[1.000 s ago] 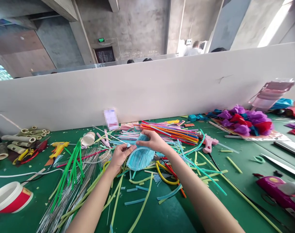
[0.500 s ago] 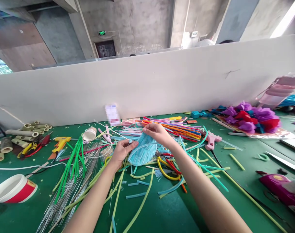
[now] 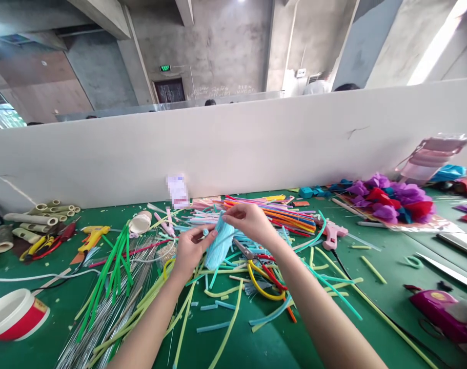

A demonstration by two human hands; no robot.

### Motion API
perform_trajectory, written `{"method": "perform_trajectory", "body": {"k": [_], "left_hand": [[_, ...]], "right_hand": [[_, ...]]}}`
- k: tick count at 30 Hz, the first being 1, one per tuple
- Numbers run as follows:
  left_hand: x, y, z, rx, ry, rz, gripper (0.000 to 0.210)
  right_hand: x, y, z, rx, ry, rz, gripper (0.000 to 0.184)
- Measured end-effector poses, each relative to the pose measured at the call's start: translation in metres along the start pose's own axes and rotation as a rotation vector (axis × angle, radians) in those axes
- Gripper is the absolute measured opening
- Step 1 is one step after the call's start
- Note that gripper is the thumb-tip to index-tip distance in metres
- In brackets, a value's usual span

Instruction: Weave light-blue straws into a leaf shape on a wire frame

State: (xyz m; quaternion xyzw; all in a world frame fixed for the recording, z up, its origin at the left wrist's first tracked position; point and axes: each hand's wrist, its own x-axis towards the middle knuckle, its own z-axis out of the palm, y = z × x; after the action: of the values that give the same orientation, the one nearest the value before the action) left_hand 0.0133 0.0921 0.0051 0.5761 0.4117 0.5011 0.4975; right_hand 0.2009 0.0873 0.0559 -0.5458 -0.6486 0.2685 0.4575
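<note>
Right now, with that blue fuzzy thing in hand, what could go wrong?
The light-blue fuzzy piece might slip or bend, since the right hand seems to pinch it only near the top. The scissors with yellow and red handles lie close by, so a hand coming down there could perhaps get nicked. The thin metal wires beside the left forearm might poke or scratch it.

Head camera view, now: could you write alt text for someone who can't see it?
A person's right hand holds the top of a light-blue ribbed piece, while the left hand pinches a small blue tip beside it, above a green table. Around them lie colourful pipe cleaners, a yellow glue gun and a pink glue gun.
</note>
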Motion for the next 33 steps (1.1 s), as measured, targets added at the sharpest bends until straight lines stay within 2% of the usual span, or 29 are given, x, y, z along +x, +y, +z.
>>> {"method": "perform_trajectory", "body": {"k": [5, 10, 15, 27, 33], "left_hand": [[-0.005, 0.001, 0.007, 0.126, -0.008, 0.106, 0.03], [-0.01, 0.003, 0.014, 0.269, -0.04, 0.202, 0.026], [-0.015, 0.006, 0.018, 0.344, -0.13, 0.265, 0.03], [-0.015, 0.002, 0.02, 0.334, -0.119, 0.264, 0.034], [-0.018, -0.001, 0.019, 0.353, -0.126, 0.271, 0.032]], "right_hand": [[0.001, 0.001, 0.01, -0.05, 0.07, 0.057, 0.01], [-0.003, -0.005, 0.006, -0.12, 0.139, 0.084, 0.006], [-0.007, -0.007, 0.002, -0.179, 0.157, 0.113, 0.004], [-0.009, -0.012, -0.008, -0.178, 0.065, 0.1, 0.008], [-0.008, -0.011, -0.008, -0.193, 0.086, 0.129, 0.004]]}}
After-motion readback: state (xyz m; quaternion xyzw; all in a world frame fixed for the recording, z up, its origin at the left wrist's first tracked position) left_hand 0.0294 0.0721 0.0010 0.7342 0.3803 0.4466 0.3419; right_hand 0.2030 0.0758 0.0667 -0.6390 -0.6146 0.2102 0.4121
